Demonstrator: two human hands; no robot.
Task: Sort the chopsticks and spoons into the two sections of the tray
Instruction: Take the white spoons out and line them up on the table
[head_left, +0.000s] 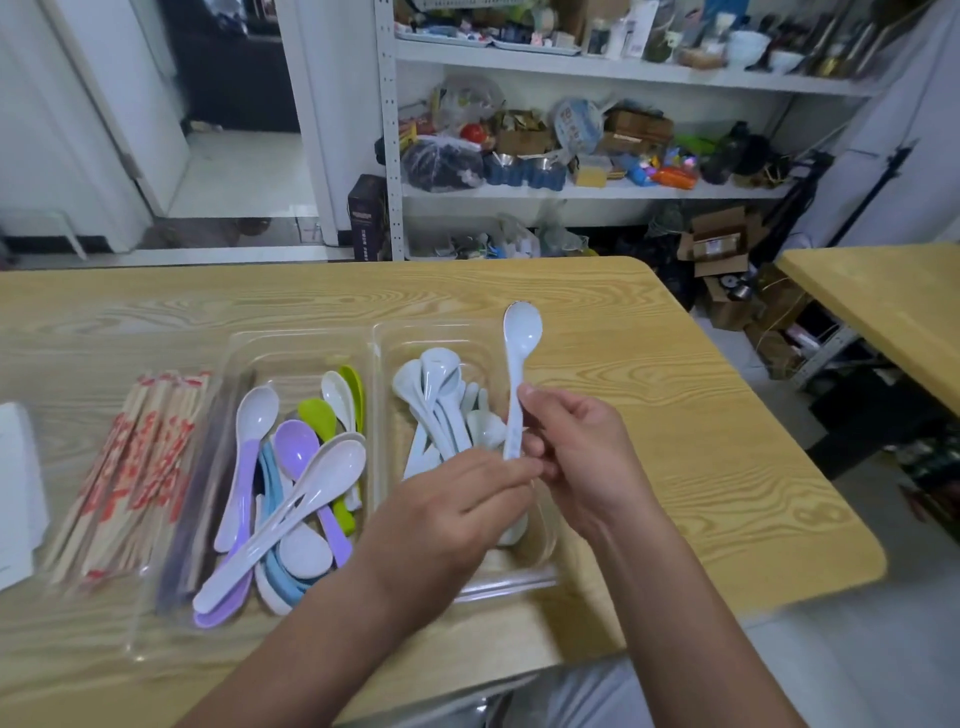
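Head view: one white spoon (517, 384) is held up at centre frame, above the right section (441, 338) of the clear tray (311, 336).
Right hand (576, 457): fingers curled round the spoon's handle, about mid-length.
Left hand (452, 514): fingertips pinching the handle's lower end (contact partly hidden by the other hand).
Spoon axis: near upright in frame, with the bowl toward the top, the hollow facing the camera and the handle end toward the bottom.
Done: pale spoons (436, 395) lie heaped in the right section, bowls mostly toward upper frame.
Outstanding: coloured spoons (296, 467) lie crossed in the left section (291, 364). Wrapped chopsticks (130, 467) lie on the table (675, 415) at frame left, just beside the tray and outside it.
Unclear: dark sticks (205, 467) lie along the left section's outer wall and may be chopsticks.
Assessment: roughly mid-task. Spoons need consolidating and no wrapped chopsticks are in the tray.
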